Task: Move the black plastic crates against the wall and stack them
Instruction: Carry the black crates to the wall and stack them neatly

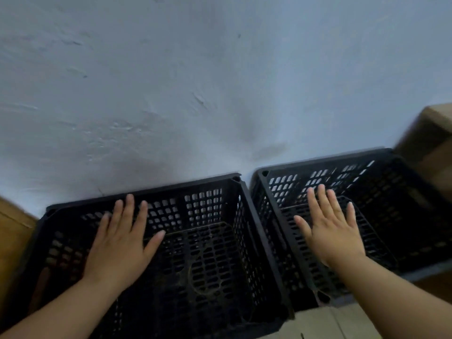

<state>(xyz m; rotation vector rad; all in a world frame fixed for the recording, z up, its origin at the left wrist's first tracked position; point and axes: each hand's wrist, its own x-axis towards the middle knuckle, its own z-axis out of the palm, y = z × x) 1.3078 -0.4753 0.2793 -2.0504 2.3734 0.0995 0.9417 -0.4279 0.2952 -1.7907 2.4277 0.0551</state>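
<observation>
Two black plastic lattice crates stand side by side with their far rims at a pale blue-grey wall (220, 81). The left crate (210, 253) is nearer and larger in view. The right crate (396, 196) sits a narrow gap away from it. My left hand (119, 243) hovers flat over the left crate's opening, fingers spread, holding nothing. My right hand (330, 223) is spread the same way over the right crate's opening. Both crates are empty inside. Whether either palm touches a crate is unclear.
A brown cardboard box (430, 143) stands right of the right crate against the wall. Another brown surface (12, 241) borders the left crate on the left. Pale floor or cardboard (330, 324) shows in front of the right crate.
</observation>
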